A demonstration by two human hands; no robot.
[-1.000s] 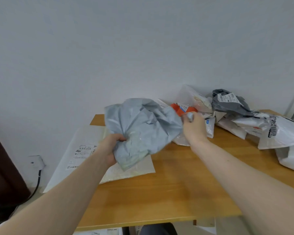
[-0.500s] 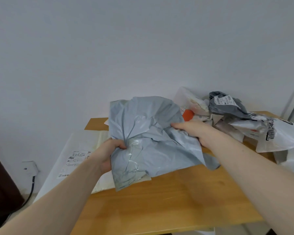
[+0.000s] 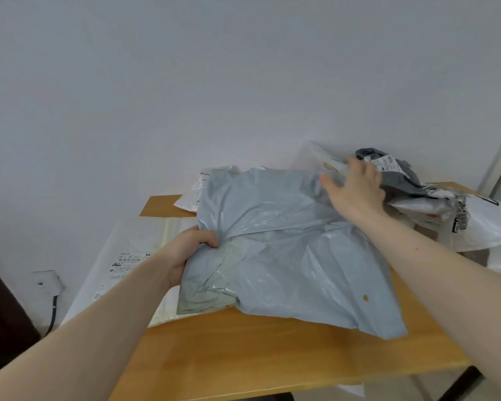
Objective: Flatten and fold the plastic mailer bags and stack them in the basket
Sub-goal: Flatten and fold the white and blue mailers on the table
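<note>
Gripping the grey mailer bag (image 3: 284,256): left hand (image 3: 185,250) pinches its left edge, right hand (image 3: 356,186) presses flat with spread fingers.
Creased and shiny, it lies spread across the wooden table (image 3: 243,357).

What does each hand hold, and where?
Left hand grips the grey mailer bag at its left edge; right hand lies flat on its far right corner.

Two bare forearms run in from the lower corners, with no sleeves, watch, bracelet or rings to be seen on them. The left hand (image 3: 190,250) and the right hand (image 3: 356,189) are ungloved. A small dark mole marks the right forearm.
</note>
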